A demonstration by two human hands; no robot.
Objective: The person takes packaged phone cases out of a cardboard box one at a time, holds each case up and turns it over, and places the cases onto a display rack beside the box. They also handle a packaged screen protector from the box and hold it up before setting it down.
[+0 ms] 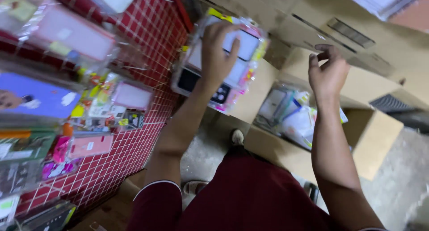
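Note:
My left hand (218,52) grips a stack of phone cases in clear plastic packets (241,57), held up near a red wire grid wall (156,30). My right hand (328,70) hovers empty, fingers loosely curled and apart, above an open cardboard box (268,146). More packeted phone cases (290,110) lie inside that box. My dark red sleeves and clothing fill the lower middle of the view.
Many packeted phone cases (71,34) in pink, purple and green hang on the red grid at left. Closed cardboard boxes (339,30) are stacked at the top right. A foot in a sandal (237,137) stands on the grey concrete floor (397,186).

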